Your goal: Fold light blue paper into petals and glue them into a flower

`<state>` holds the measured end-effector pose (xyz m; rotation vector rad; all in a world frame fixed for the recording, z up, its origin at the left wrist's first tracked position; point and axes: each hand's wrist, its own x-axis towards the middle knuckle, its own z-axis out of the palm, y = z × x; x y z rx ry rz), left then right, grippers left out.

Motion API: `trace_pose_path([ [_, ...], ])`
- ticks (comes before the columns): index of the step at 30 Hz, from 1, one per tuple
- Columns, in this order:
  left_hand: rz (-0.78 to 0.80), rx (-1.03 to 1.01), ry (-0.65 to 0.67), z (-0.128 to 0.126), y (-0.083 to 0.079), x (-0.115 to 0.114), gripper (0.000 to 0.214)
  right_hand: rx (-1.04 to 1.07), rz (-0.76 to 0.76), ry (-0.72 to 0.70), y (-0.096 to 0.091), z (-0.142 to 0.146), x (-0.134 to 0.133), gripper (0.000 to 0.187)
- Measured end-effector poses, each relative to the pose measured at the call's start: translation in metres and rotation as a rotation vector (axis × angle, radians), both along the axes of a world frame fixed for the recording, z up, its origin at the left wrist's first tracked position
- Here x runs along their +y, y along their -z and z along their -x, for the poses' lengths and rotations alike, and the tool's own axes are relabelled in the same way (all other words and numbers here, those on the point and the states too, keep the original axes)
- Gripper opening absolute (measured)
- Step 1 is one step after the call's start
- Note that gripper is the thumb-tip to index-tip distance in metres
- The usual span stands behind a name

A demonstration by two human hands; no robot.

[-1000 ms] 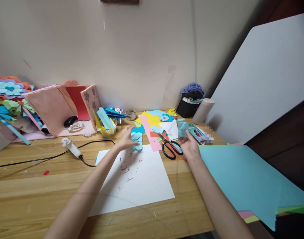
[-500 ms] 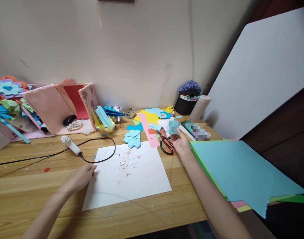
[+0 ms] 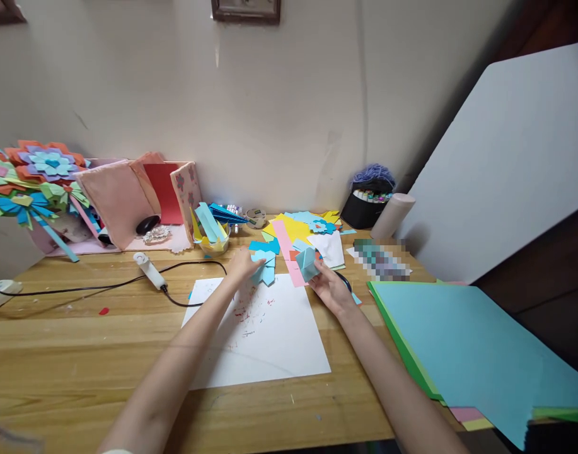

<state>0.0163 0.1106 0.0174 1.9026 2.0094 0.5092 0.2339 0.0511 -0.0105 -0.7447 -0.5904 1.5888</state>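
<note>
My right hand (image 3: 330, 290) holds a small folded light-blue paper piece (image 3: 307, 263) over the far right corner of a white sheet (image 3: 265, 334) on the wooden desk. My left hand (image 3: 244, 265) reaches to a cluster of folded light-blue paper pieces (image 3: 266, 268) lying at the sheet's far edge; its fingertips touch or pinch that cluster. The white sheet carries small red and dark marks near its middle.
A glue gun (image 3: 148, 270) with a black cord lies left of the sheet. Coloured paper scraps (image 3: 298, 228), a marker holder (image 3: 367, 205) and a roll (image 3: 393, 215) stand at the back. A stack of large coloured sheets (image 3: 468, 340) overhangs the desk's right side. Paper flowers (image 3: 38, 176) sit far left.
My left hand went from the sheet's near left corner up to the blue paper cluster. My right hand carried its folded piece leftward, over the scissors, toward the cluster.
</note>
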Motion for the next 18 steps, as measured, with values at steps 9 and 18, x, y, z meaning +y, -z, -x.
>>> trace_pose_path([
  [9, 0.149, -0.492, 0.093, 0.009, 0.003, -0.004, 0.038, -0.077, 0.010, -0.007, -0.004, 0.010, -0.003, 0.017],
  [18, 0.024, -0.992, -0.003, 0.045, 0.002, -0.069, 0.039, -0.464, -0.075, -0.043, -0.011, 0.060, -0.009, 0.027],
])
